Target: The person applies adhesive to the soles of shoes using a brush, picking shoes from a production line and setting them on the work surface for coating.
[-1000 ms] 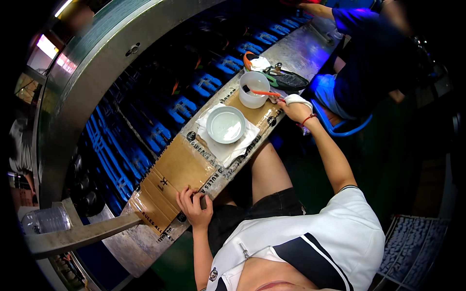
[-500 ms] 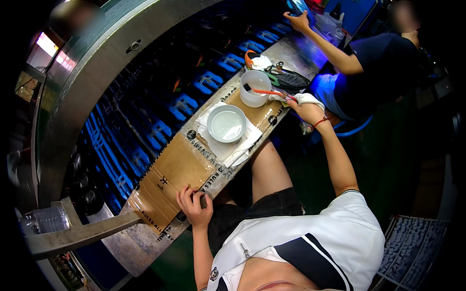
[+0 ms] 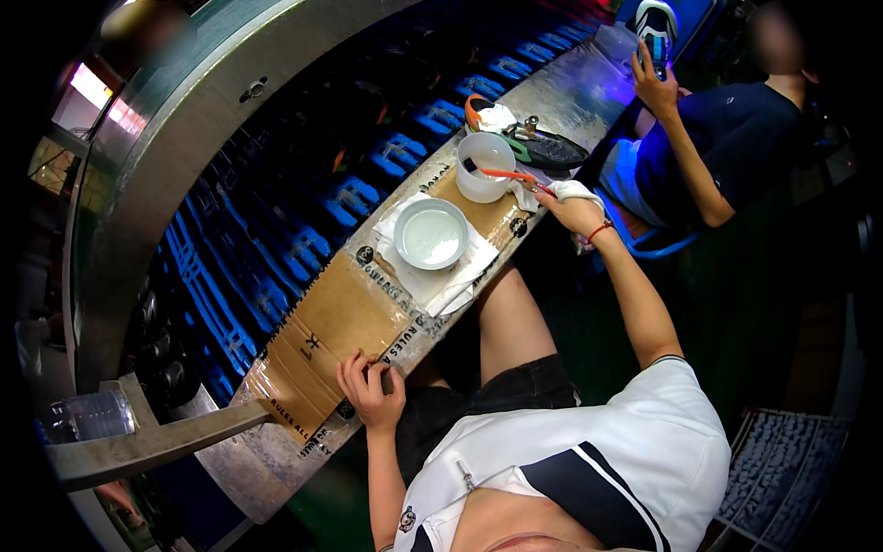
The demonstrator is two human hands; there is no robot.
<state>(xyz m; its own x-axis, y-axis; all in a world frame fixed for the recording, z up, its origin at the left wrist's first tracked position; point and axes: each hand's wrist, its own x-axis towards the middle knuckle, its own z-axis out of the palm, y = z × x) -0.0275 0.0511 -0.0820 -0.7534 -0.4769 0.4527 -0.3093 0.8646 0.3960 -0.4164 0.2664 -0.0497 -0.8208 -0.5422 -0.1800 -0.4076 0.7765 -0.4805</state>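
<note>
- Fingers of the right hand (image 3: 578, 213) are closed around an orange stick-like tool (image 3: 504, 174), with a white cloth (image 3: 577, 190) bunched up in the same grip.
- Tool's dark tip is inside the whitish plastic cup (image 3: 485, 191), handle leaning out over the rim toward the hand.
- Left hand (image 3: 375, 396) isn't gripping anything that I can see: fingers loosely bent and a bit spread, resting at the near edge of the cardboard (image 3: 354, 308) that covers part of the tabletop (image 3: 241, 474).
- Shallow round bowl (image 3: 402, 251) with clear liquid sits between the two hands, on some white sheets (image 3: 471, 267), just beside the cup.
- Past the cup it gets crowded: a dark shoe (image 3: 556, 153) with orange and green parts lies right behind it.
- Far side of the tabletop is lined by a row of blue racks (image 3: 351, 199), pretty dark in there.
- Curved metal bar (image 3: 175, 448) cuts across the left end, with a clear plastic container (image 3: 99, 416) by it.
- Co-worker (image 3: 727, 138) on the right holds up another shoe (image 3: 657, 28), well apart from the cup.
</note>
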